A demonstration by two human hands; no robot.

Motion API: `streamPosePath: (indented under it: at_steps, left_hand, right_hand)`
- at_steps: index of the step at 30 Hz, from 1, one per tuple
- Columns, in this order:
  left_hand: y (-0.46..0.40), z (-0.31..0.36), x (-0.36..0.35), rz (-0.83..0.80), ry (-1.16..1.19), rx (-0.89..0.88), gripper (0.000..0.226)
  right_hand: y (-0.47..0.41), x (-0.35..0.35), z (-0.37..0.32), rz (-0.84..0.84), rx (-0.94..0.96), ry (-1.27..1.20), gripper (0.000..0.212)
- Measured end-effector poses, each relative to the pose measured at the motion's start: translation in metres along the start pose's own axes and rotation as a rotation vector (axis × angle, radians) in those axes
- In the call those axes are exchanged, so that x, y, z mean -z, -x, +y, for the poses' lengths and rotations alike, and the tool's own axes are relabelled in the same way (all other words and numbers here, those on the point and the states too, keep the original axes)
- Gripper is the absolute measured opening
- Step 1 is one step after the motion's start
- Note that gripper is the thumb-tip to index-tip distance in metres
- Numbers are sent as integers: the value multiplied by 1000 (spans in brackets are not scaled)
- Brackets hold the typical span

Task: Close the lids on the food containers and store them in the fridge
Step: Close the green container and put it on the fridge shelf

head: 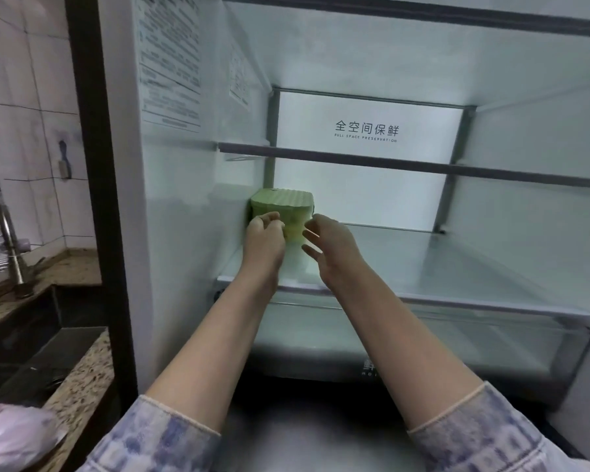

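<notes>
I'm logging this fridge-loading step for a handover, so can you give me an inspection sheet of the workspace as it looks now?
Surface: glass fridge shelf, bare apart from the containers at its left rear.
Job's things: green-lidded food containers, apparently stacked, lid on, against the left wall.
Clutter: nothing seen in the fridge.
Grips: left hand at the stack's left side, contact unclear; right hand open, fingers spread beside it.
Cables: nothing seen.
Surroundings: granite counter, sink tap, tiled wall, crisper drawer below the shelf.
</notes>
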State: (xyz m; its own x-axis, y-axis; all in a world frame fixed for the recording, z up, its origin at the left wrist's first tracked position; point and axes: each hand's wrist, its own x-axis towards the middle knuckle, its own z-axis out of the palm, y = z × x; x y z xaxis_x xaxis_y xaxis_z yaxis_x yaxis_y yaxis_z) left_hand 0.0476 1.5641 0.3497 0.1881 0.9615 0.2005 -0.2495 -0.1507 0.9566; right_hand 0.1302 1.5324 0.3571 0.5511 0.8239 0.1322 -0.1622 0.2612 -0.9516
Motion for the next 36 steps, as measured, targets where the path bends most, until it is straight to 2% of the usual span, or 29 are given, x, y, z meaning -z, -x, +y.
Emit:
streamPosePath:
  at_steps: [4,13,14,17,24,36]
  left_hand:
    - [33,-1,-15,-50,60,-59,24]
    - [129,-15,-85,-285,113,-120,24]
    - [150,-12,-102,-359,130,-117,24]
    - [181,-5,-121,-424,163,-134,24]
    - [313,4,-174,-758,317,-45,23]
    - [558,47,-185,-1158,439,48,23]
  right_hand:
    - [42,26,0,55,103,2,21]
    - [145,122,-22,396,380,122,22]
    - [166,142,-31,456,420,135,22]
    - [195,162,-44,494,435,152,21]
    - [318,232,-84,733,538,203,21]
    - [572,287,-134,1125,660,319,22]
